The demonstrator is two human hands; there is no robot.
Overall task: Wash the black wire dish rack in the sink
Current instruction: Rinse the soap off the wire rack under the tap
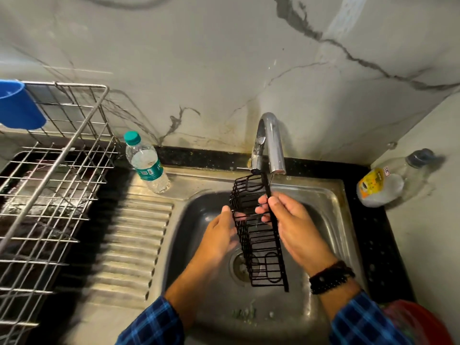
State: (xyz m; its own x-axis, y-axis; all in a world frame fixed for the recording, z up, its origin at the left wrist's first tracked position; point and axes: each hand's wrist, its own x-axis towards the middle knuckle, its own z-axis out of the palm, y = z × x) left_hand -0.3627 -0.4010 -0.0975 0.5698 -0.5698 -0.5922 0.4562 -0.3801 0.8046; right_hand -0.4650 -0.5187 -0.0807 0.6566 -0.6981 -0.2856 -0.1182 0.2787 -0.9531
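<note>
A long, narrow black wire dish rack (261,247) hangs tilted over the steel sink (323,202), its far end just under the chrome tap (270,143). My right hand (291,225) grips the rack's right rail, thumb and fingers pinching it near the upper half. My left hand (221,232) holds the rack's left side, fingers reaching under the wires and partly hidden. The rack's near end hangs above the drain (240,266). I cannot tell whether water runs from the tap.
A plastic water bottle (146,165) stands on the ribbed drainboard (129,245) left of the basin. A large steel wire rack (49,185) with a blue cup (17,105) fills the left. A lying bottle (383,185) sits on the right counter; a red object (423,322) at bottom right.
</note>
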